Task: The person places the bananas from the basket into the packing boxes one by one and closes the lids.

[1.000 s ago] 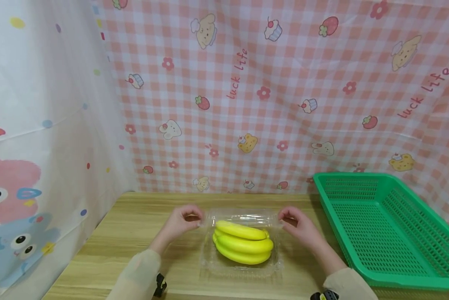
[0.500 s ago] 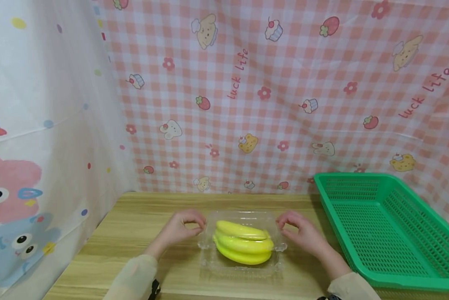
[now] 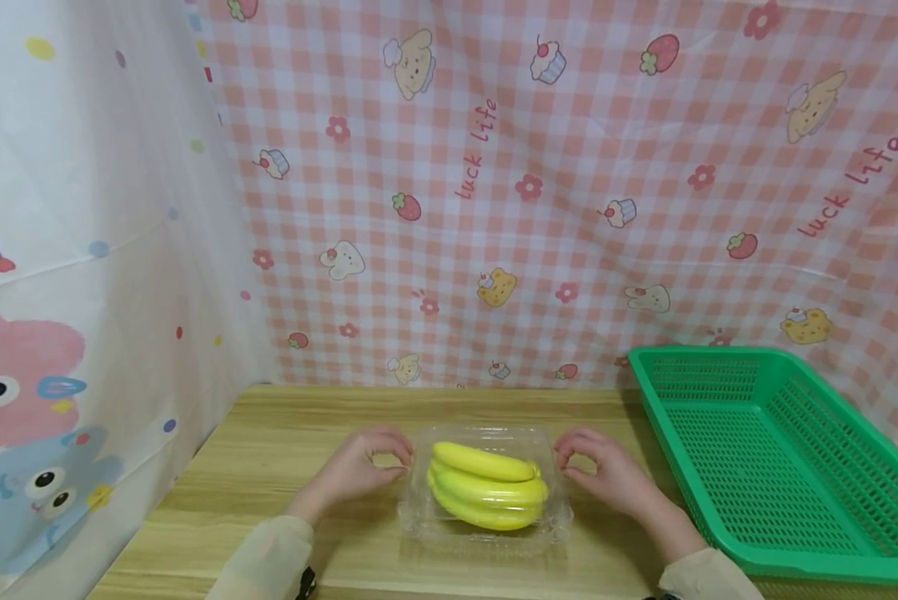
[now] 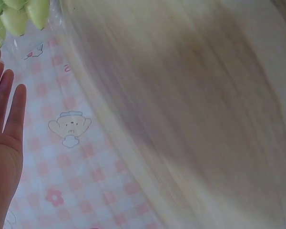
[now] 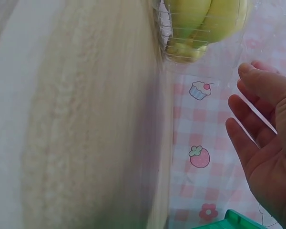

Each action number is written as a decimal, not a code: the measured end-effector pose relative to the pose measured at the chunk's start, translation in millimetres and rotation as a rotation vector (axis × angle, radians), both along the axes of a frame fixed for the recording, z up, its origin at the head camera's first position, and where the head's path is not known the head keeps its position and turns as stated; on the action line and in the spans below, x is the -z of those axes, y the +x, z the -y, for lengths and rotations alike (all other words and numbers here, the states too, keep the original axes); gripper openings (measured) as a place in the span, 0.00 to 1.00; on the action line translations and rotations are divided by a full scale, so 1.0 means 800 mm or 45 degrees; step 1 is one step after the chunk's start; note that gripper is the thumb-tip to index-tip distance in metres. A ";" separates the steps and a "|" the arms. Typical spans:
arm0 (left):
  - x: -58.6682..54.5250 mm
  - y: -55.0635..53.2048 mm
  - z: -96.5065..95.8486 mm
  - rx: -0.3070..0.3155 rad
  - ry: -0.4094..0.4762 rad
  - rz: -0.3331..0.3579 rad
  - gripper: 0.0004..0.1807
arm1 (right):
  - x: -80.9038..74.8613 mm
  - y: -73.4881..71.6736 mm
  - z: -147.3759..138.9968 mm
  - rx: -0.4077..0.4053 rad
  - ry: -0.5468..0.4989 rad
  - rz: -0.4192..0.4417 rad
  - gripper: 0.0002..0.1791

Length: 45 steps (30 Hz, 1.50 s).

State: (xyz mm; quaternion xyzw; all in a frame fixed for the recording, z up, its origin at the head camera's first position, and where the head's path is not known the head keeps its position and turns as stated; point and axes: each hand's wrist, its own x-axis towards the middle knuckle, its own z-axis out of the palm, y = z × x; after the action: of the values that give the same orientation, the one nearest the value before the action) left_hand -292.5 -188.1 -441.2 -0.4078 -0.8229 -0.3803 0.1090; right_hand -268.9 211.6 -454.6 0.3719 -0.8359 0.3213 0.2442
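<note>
A bunch of yellow bananas (image 3: 486, 496) lies inside a clear plastic clamshell box (image 3: 486, 537) on the table. The box's lid (image 3: 486, 435) is lowered over the fruit, its front edge close to the base's rim. My left hand (image 3: 362, 460) is at the box's left side, thumb and fingertips right at the clear wall; its fingers look fairly straight in the left wrist view. On the opposite side, my right hand (image 3: 606, 471) mirrors it, fingertips at the wall. The right wrist view shows its fingers loosely spread, the thumb near the plastic.
A green perforated plastic basket (image 3: 764, 467) stands at the right, beyond my right forearm. The wooden table (image 3: 268, 467) ends at the back against a pink checked cloth (image 3: 449, 250). A white patterned cloth (image 3: 141, 292) hangs on the left.
The clear lid has swung down toward me, from raised at the back to lying over the bananas. Both hands have shifted only slightly, staying at the box's sides.
</note>
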 end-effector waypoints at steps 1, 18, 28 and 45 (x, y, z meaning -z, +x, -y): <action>0.000 0.000 0.000 0.003 -0.004 -0.006 0.14 | 0.000 0.000 0.000 -0.004 0.009 -0.011 0.23; -0.004 0.007 0.000 -0.029 -0.105 -0.037 0.13 | -0.001 0.001 -0.002 -0.004 0.118 -0.142 0.22; -0.005 0.011 0.001 -0.032 -0.187 -0.118 0.13 | -0.003 0.008 -0.002 0.024 0.116 -0.156 0.19; -0.019 0.033 0.003 -0.056 -0.219 -0.158 0.08 | -0.016 0.032 0.006 0.176 0.157 -0.090 0.15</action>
State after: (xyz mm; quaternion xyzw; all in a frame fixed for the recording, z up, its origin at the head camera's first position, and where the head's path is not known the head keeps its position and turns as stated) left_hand -265.8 -190.6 -426.1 -0.4202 -0.8530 -0.2799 0.1325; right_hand -243.2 206.5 -441.6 0.3389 -0.8685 0.2384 0.2719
